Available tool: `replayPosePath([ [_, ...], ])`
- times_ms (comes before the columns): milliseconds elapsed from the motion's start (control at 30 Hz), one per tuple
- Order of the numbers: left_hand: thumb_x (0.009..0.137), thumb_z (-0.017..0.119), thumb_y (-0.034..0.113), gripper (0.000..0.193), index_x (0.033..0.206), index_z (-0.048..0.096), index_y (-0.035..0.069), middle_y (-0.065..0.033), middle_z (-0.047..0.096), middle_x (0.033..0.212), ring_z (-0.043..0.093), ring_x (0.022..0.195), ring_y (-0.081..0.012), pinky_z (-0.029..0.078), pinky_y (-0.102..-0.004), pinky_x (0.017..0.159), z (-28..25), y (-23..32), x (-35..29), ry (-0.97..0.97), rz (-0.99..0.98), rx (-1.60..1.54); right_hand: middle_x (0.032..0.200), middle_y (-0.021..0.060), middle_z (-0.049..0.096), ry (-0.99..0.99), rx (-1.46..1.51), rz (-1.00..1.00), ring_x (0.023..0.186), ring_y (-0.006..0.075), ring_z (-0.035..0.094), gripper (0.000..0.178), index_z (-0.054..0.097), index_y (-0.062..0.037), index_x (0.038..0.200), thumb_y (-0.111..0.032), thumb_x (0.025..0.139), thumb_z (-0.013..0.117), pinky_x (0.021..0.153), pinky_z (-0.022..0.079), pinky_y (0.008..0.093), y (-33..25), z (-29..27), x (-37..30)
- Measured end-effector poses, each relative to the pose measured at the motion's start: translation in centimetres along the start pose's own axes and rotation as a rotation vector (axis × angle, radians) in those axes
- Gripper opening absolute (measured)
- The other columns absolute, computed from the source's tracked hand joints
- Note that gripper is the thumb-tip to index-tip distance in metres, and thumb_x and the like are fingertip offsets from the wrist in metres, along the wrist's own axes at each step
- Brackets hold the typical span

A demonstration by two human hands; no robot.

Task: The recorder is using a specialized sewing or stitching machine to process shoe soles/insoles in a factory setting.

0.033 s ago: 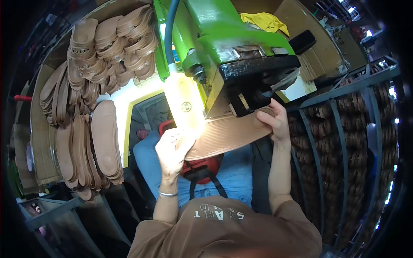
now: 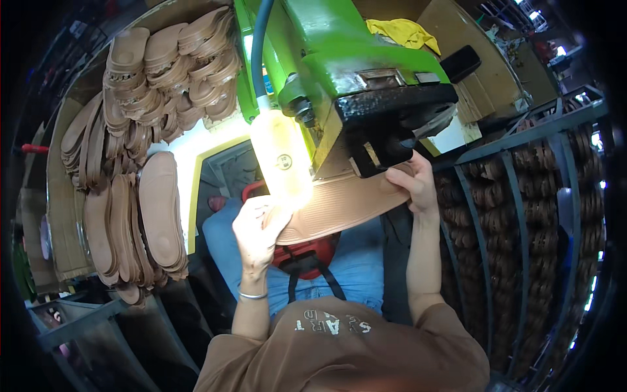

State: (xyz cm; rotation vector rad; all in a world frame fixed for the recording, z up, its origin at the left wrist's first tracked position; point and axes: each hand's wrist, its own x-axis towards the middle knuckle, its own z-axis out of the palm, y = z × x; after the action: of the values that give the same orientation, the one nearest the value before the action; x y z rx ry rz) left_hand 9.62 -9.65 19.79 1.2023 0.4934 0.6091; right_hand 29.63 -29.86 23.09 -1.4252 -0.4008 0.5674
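A tan shoe sole [image 2: 349,208] with a ribbed top is stretched crosswise between my hands, above my lap. My left hand [image 2: 256,230] pinches its left end, thumb on top, beneath the glare of the lamp [image 2: 283,160]. At the other end, my right hand [image 2: 418,184] grips the sole with its thumb on the upper face and fingers underneath. The far edge of the sole lies under the black head [image 2: 395,104] of a green machine [image 2: 353,49], which hides part of that edge. Whether the sole touches the machine's working part I cannot tell.
On the left, tan soles [image 2: 160,212] stand and lie in piles inside a cardboard box [image 2: 68,238]. A metal rack [image 2: 516,196] holding many dark brown pieces fills the right side. Behind the machine sits another carton [image 2: 450,32] with a yellow cloth [image 2: 405,34].
The sole and both my hands have shifted very slightly to the left. My grip on both ends stays the same.
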Motion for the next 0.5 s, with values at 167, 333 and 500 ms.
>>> replayPosePath([
  [167, 0.072, 0.068, -0.008, 0.030, 0.097, 0.054, -0.003, -0.0090, 0.061, 0.089, 0.060, 0.081, -0.0132, 0.048, -0.0249, 0.077, -4.9, -0.3, -0.7, 0.072, -0.039, -0.069, 0.086, 0.0029, 0.062, -0.085, 0.042, -0.083, 0.079, 0.0082, 0.057, 0.028, 0.058, -0.0015, 0.094, -0.007, 0.071, 0.074, 0.074, 0.046, 0.0215, 0.2, 4.7, 0.5],
  [333, 0.072, 0.068, -0.008, 0.028, 0.094, 0.052, -0.001, -0.0087, 0.060, 0.089, 0.058, 0.080, -0.0126, 0.047, -0.0247, 0.076, -7.9, -1.3, -1.7, 0.074, -0.008, 0.008, 0.089, 0.0028, 0.063, -0.133, 0.048, -0.236, 0.082, 0.0088, 0.058, 0.033, 0.059, 0.0012, 0.100, -0.004, 0.071, 0.073, 0.076, 0.046, 0.0217, 0.3, 7.6, 0.4],
  [500, 0.074, 0.068, -0.006, 0.029, 0.100, 0.055, -0.003, -0.0105, 0.062, 0.093, 0.060, 0.086, -0.0146, 0.048, -0.0263, 0.079, -2.5, -0.7, -0.8, -0.083, 0.036, 0.105, 0.089, 0.0027, 0.064, 0.122, -0.121, -0.159, 0.081, 0.0067, 0.057, 0.020, 0.062, 0.0025, 0.096, -0.002, 0.077, 0.066, 0.071, 0.045, 0.0203, 0.5, 2.5, -0.3],
])
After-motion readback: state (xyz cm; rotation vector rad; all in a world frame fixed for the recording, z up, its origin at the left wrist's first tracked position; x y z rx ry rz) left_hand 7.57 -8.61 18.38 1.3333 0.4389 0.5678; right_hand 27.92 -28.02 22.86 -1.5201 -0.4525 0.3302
